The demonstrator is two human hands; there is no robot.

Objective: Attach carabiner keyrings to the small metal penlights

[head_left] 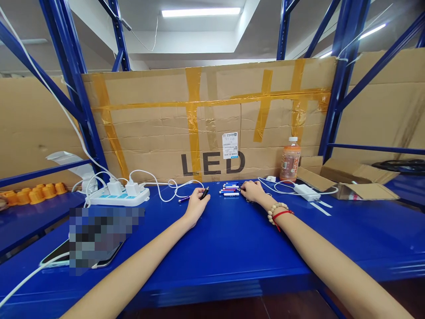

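Observation:
My left hand [195,207] is closed around a black pen [205,193], whose end sticks out past the thumb. On the hand's other side a purple pen [183,199] shows; whether it is held too or lies on the table, I cannot tell. Several pens [229,186] with blue, white and red parts lie side by side on the blue table [229,248], with a silver-white pen [231,194] nearest me. My right hand [254,191], fingers bent and closed, reaches the right ends of these pens and appears to pinch one. Its fingertips are partly hidden.
A white power strip [119,197] with plugs and cables is at left, behind a pixelated device. At right stand an orange drink bottle [290,161], a white adapter [307,192] and an opened cardboard box [352,175]. A tall cardboard sheet [159,128] closes the back.

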